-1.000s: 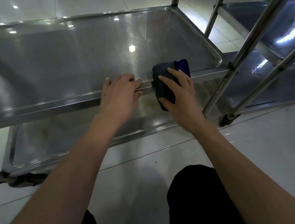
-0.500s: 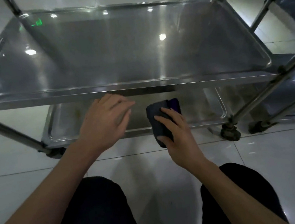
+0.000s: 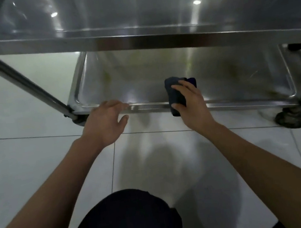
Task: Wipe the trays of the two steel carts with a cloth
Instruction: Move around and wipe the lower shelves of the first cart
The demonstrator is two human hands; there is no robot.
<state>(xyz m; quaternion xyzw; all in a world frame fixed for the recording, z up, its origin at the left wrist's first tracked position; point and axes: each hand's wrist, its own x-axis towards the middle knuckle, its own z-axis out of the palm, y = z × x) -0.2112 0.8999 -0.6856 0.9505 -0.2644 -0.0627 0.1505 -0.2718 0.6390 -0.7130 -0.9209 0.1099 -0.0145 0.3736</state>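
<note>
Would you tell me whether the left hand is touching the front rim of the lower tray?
Touching. The head view shows the left hand with its fingertips resting on the lower tray's front rim, no gap visible between them.

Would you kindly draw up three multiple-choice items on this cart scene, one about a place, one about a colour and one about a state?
1. Where does the left hand rest?
A. on the front rim of the lower steel tray
B. on the upper steel tray
C. on the floor

2. What colour is the folded cloth?
A. white
B. dark blue-black
C. yellow

3. How is the cloth held?
A. lying loose
B. draped on the cart's post
C. gripped by the right hand

Answers: 1 A, its fingers lie on that rim near the left corner; 2 B, the cloth looks dark against the steel; 3 C, fingers and thumb curl round it at the lower tray's front edge.
</note>
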